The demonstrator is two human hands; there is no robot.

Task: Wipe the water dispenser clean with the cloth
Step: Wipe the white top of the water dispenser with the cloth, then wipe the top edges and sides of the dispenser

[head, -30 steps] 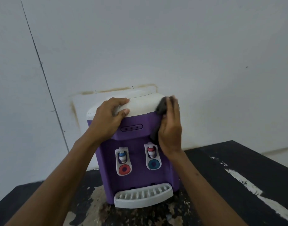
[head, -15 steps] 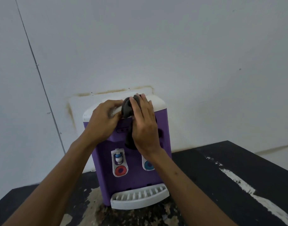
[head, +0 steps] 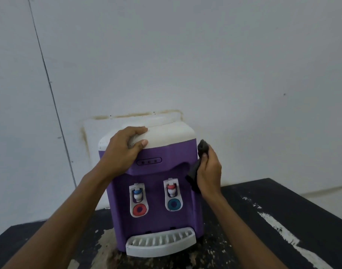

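Note:
A purple water dispenser with a white top, two taps and a white drip tray stands on a black table. My left hand grips the front left edge of the white top, thumb on the front face. My right hand holds a dark grey cloth against the dispenser's upper right front corner; the cloth bunches above my fingers and hangs down below my palm.
The black table has worn, peeling white patches by its right side and under the dispenser. A white wall with a stained rectangular mark stands right behind the dispenser.
My right hand has slid the cloth from the middle of the upper front to the right corner of the dispenser. My left hand keeps its hold on the top.

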